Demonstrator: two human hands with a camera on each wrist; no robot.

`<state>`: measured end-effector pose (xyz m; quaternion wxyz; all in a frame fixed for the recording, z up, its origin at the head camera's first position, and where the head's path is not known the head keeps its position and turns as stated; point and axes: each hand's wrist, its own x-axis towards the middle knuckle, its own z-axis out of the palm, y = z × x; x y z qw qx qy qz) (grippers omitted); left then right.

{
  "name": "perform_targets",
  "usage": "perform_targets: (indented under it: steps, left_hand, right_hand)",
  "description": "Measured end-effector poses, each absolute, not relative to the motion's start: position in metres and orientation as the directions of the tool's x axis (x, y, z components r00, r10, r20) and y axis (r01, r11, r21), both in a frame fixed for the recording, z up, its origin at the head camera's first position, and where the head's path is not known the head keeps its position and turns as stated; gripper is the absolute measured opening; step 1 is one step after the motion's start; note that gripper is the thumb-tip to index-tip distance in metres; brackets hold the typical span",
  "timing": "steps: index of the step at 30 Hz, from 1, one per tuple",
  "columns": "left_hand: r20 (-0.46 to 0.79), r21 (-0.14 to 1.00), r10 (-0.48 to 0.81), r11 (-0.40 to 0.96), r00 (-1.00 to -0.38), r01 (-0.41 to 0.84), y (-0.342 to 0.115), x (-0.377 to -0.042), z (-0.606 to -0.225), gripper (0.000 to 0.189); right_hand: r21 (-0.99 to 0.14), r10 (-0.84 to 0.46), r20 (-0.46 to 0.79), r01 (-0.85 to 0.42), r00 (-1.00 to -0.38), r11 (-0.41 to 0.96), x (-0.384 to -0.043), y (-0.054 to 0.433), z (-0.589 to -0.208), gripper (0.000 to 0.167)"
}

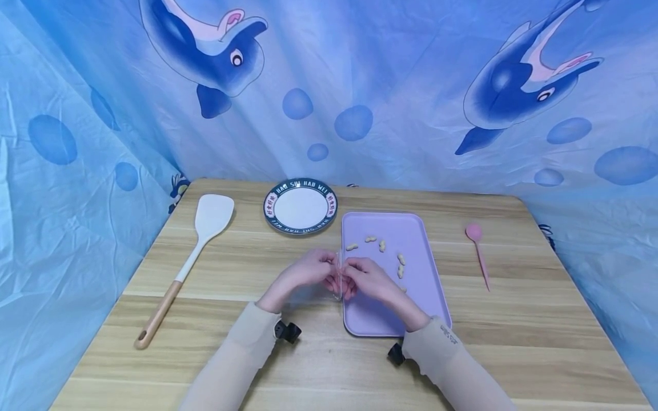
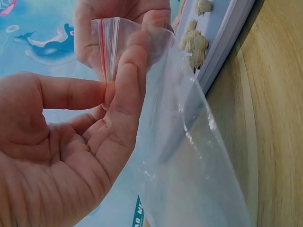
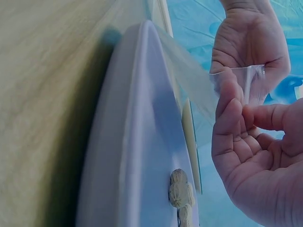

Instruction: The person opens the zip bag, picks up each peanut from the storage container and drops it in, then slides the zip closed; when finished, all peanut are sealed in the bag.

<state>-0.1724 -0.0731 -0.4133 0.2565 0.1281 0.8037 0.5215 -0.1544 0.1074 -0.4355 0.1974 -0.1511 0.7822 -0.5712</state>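
A clear zip-lock bag with a red line along its seal hangs between my two hands. My left hand pinches the seal edge between thumb and forefinger. On the other side, my right hand pinches the bag's edge the same way. Both hands meet over the left edge of a lilac tray. Several unshelled peanuts lie scattered on the tray, some partly hidden by my right arm. I see no contents in the visible part of the bag.
Behind my hands stands a round plate with a dark green lettered rim. A white spatula with a wooden handle lies to the left, and a small pink spoon to the right. A blue dolphin-print curtain surrounds the wooden table.
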Motion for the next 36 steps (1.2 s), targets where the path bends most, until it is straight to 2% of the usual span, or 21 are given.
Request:
perform_targets:
  steps: [6,17,26,36]
  left_hand:
    - [-0.269,0.904,0.439,0.422,-0.857,-0.068,-0.073,-0.172,-0.412,0.011]
    - [-0.327,0.870,0.427,0.485,-0.843,-0.091,-0.085,-0.171,-0.406,0.011]
    - [-0.325,0.759,0.362,0.651,-0.873,-0.013,-0.091,-0.170,-0.399,0.011]
    - [-0.352,0.646,0.300,0.764,-0.887,0.003,-0.093,-0.164,-0.391,0.027]
  right_hand:
    - [-0.961,-0.410,-0.145,0.031,-0.901,0.273,-0.156,0.108,-0.437,0.024]
    - [-0.946,-0.380,-0.207,0.086,-0.902,0.311,-0.159,0.115,-0.435,0.022]
    - [-0.915,-0.366,-0.222,0.063,-0.904,0.399,-0.162,0.122,-0.435,0.021]
    - [-0.888,-0.342,-0.212,0.035,-0.916,0.459,-0.162,0.126,-0.432,0.020]
